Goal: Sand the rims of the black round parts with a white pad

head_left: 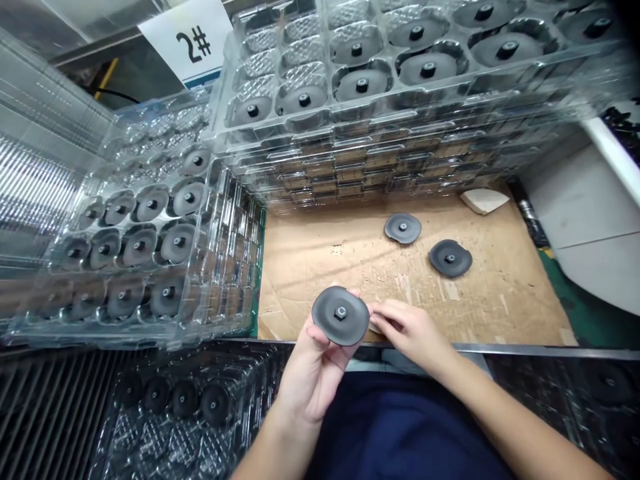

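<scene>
Near the front edge of the cardboard, my left hand (320, 373) grips a dark grey rounded disc (353, 328) with a short stud at its centre, face up. My right hand (413, 330) is closed beside the disc's right edge, fingertips pinched together. A pale sliver shows under those fingers, too small to name. Two similar discs lie apart on the cardboard (310, 267): one grey disc (411, 230) farther back, another grey disc (463, 260) to its right.
Stacked clear plastic trays (320, 123) holding discs stand along the back. Another tray stack (193, 300) rises at the left, and a darker tray (150, 433) sits lower left. A pale wedge-shaped piece (484, 200) lies at the back right. A "2#" sign (187, 40) is behind.
</scene>
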Action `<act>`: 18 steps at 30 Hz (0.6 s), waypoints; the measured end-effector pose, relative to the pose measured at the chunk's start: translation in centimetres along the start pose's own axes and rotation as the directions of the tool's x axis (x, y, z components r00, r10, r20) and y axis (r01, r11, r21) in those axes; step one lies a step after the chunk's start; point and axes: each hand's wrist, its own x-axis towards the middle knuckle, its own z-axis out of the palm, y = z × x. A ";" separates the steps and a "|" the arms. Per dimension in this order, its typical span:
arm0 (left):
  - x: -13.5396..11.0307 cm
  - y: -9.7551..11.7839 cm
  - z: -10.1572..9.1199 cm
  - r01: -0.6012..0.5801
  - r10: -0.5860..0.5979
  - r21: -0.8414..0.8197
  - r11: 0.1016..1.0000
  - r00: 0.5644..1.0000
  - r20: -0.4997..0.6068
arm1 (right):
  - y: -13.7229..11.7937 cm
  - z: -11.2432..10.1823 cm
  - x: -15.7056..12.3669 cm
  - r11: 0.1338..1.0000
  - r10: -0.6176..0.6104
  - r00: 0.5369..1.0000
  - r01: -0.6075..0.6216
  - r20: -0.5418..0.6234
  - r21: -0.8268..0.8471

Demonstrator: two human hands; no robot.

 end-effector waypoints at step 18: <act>-0.5 -0.4 0.6 -0.049 0.046 0.196 0.979 0.999 0.021 | -11.1 -2.3 1.4 0.939 -0.342 0.939 0.343 -0.044 0.024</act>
